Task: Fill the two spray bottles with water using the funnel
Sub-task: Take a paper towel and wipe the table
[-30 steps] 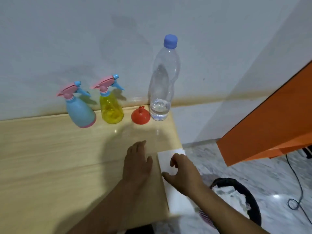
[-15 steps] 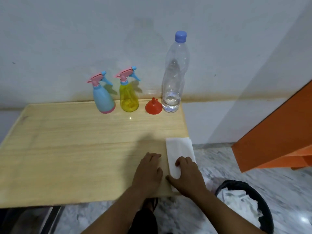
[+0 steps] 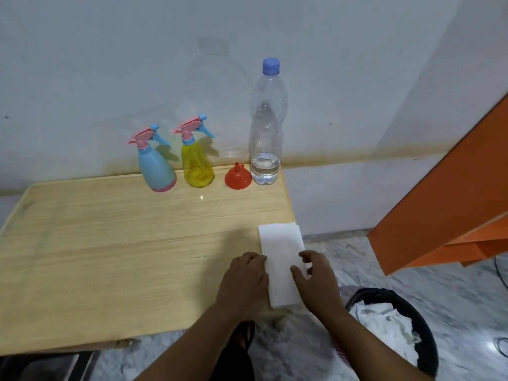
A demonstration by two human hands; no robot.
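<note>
At the upper centre of the frame I see the blue spray bottle [image 3: 156, 167] and the yellow spray bottle [image 3: 197, 166] standing upright side by side against the wall, long axes vertical, nozzles pointing right. Just right of them the red funnel [image 3: 237, 178] sits mouth-down with its spout pointing up, beside the upright, capped water bottle [image 3: 267, 125] holding a little water at its base. At lower centre, my left hand [image 3: 244, 281] rests with curled fingers at the left edge of a white folded tissue [image 3: 281, 259] on the wooden table [image 3: 110, 243], while my right hand [image 3: 316, 281] pinches its right edge.
</note>
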